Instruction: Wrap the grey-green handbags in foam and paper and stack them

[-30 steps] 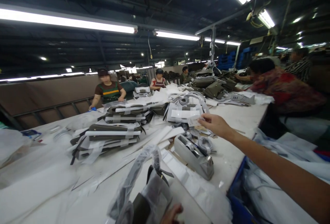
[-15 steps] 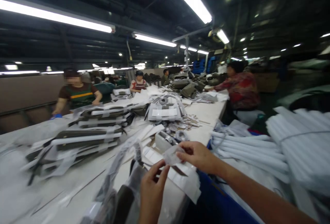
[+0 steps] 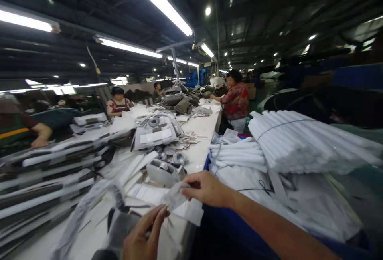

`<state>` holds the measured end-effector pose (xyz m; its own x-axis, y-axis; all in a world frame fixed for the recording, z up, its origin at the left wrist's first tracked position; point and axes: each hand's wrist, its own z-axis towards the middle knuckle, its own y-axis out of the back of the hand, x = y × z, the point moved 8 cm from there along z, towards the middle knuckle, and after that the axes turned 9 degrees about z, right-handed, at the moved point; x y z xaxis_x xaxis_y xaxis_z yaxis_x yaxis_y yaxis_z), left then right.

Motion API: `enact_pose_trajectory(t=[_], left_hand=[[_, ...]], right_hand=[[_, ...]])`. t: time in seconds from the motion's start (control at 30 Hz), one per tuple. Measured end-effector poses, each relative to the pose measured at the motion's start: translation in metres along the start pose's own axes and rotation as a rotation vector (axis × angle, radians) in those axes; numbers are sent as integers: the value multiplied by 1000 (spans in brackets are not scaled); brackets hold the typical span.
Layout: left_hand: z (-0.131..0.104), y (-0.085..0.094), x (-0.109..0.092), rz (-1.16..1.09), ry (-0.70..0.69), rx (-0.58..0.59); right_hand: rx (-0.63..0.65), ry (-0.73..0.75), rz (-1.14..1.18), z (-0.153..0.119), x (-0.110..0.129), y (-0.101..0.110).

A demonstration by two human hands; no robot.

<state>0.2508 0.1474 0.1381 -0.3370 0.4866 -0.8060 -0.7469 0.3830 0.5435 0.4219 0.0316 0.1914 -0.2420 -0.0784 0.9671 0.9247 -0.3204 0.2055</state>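
Two bare hands share one small translucent packet (image 3: 174,197) above the table's near right edge. The right hand (image 3: 205,188) pinches its upper corner between thumb and fingers; the left hand (image 3: 146,230) makes a narrow pinch at the lower corner, a two-point hold that probably keeps the limp film spread. Blur hides whether anything lies inside it.

Just beyond, a tape dispenser (image 3: 164,173) stands near the right edge, seemingly parked for easy reach. A plastic-wrapped bag (image 3: 123,224), its sleeved handle (image 3: 79,214) arching leftward, lies at the near edge beside the left hand. Stacked olive bags (image 3: 54,176) fill the left side, white rolls between them, perhaps as padding.

The pale work table (image 3: 200,146) runs deep into a dim, fluorescent-lit hall. A co-worker in a red floral top (image 3: 238,102) works along its right edge; bundled white foam rods (image 3: 295,138) rest above a blue bin (image 3: 229,228) alongside.
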Motion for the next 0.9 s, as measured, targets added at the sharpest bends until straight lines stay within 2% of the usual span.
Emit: enact_pose_trajectory(t=[0.1,0.17,0.37,0.57,0.73,0.83,0.9], left_hand=[[-7,13,-22,3,-103,-72],[-9,17,-31,-75,-64,-73],[-14,12,-31,-844,196,-10],[-11,8,-29,-1159,273,-18],[-8,7,-34,-1190,362,-53],[-9,2,-43,-1129,354,-30],[-12,0,-44,-1034,340,-39]], right_hand=[[-48,7,-68,-5,-2,5],[-88,-8,-9,-6,-9,9],[-84,-70,229,-4,-39,4],[-100,-182,394,-7,-50,-12],[-90,-214,480,-9,-62,-29],[-78,-194,490,-13,-69,-34],[-100,-151,408,-18,-68,-31]])
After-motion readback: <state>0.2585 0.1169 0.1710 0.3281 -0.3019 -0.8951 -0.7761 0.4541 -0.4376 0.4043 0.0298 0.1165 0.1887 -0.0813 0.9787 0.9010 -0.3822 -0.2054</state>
